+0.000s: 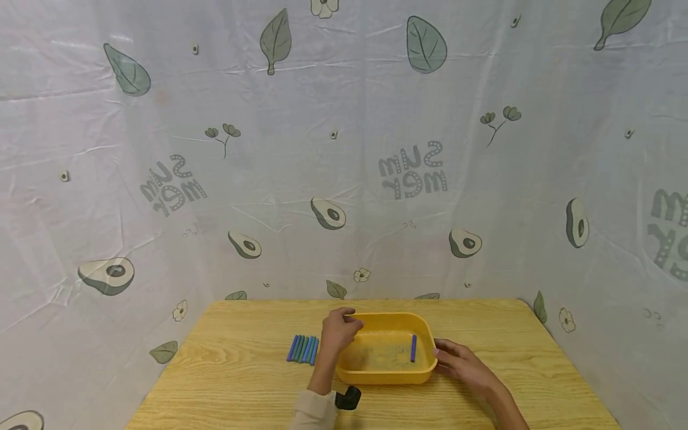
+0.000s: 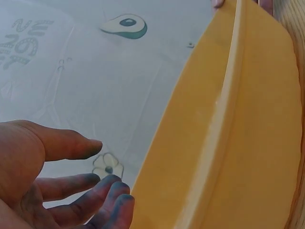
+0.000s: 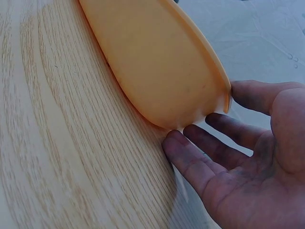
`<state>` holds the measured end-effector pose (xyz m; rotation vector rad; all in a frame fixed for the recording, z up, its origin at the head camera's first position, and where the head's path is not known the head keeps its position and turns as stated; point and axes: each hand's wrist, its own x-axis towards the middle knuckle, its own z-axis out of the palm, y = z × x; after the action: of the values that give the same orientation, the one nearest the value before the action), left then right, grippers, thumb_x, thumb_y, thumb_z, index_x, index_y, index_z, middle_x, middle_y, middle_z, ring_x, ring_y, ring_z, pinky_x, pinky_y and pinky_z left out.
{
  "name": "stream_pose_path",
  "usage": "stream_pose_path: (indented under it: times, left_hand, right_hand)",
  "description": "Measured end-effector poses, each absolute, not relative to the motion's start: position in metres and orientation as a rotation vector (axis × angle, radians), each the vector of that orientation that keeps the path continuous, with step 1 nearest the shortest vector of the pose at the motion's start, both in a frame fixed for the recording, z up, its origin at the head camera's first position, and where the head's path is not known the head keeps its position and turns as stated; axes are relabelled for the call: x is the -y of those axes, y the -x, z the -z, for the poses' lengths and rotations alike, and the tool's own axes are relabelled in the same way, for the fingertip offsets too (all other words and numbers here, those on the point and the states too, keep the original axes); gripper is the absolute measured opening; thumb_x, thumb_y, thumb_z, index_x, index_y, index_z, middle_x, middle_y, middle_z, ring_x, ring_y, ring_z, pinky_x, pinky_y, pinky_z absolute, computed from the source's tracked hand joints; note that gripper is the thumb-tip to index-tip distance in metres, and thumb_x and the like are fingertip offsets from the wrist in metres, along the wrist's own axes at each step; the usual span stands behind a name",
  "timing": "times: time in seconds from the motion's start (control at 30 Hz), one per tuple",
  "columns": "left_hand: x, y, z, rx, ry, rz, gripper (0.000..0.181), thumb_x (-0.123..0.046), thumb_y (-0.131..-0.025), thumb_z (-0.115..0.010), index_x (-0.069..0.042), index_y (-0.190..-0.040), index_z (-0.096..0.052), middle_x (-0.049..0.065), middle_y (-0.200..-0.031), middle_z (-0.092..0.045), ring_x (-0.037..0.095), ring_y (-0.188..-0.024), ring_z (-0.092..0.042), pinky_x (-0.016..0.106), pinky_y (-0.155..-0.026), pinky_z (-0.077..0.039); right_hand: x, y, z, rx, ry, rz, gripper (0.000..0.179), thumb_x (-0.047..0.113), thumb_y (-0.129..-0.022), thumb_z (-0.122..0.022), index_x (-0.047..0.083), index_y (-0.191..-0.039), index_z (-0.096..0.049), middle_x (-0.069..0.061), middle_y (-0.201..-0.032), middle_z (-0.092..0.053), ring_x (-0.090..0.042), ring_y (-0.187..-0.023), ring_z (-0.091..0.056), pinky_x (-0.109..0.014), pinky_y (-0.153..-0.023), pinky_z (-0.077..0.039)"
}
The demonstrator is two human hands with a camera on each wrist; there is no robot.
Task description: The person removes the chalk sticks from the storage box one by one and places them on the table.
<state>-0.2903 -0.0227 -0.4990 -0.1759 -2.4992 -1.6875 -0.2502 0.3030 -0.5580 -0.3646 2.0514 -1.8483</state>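
A yellow plastic tub [image 1: 384, 377] stands on the table with a dark blue crayon-like stick [image 1: 413, 348] lying inside near its right end. Dark smudges mark the tub's floor. Over the tub's left rim is my left hand [image 1: 340, 330], its fingers loosely bent with nothing between them. Blue stains show on its fingertips [image 2: 119, 202]. My right hand [image 1: 462, 361] touches the tub's right end, the thumb at the rim and extended fingers [image 3: 190, 155] against the outer wall. Left of the tub, several blue and green sticks [image 1: 303, 349] lie side by side in a row.
The wooden table [image 1: 231, 382] has a back edge close to a pale curtain [image 1: 360, 179] printed with avocados and leaves. More curtain hangs at both sides. A black device [image 1: 348, 398] sits at my left wrist, beside the beige sleeve [image 1: 314, 411].
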Motion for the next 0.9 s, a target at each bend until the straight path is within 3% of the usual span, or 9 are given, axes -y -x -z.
stream_pose_path:
  times: [0.7, 0.9]
  left_hand:
    - [-0.027, 0.289, 0.506, 2.569, 0.192, 1.709, 0.047, -0.008, -0.091, -0.080, 0.011, -0.133, -0.069, 0.015, -0.091, -0.081, 0.042, -0.078, -0.077, 0.032, -0.058, -0.060]
    - [-0.045, 0.294, 0.515, 2.578, 0.198, 1.773, 0.049, -0.008, -0.090, -0.082, 0.011, -0.134, -0.069, 0.016, -0.094, -0.081, 0.036, -0.083, -0.078, 0.038, -0.066, -0.065]
  right_hand:
    - [-0.302, 0.250, 0.556, -2.031, 0.363, 1.848, 0.071, 0.030, -0.117, -0.046, -0.016, -0.164, -0.019, -0.041, -0.167, -0.029, -0.045, -0.149, -0.051, -0.042, -0.112, -0.056]
    - [-0.303, 0.249, 0.556, -2.030, 0.359, 1.855, 0.071, 0.030, -0.117, -0.045, -0.016, -0.164, -0.019, -0.041, -0.166, -0.029, -0.046, -0.149, -0.050, -0.043, -0.113, -0.055]
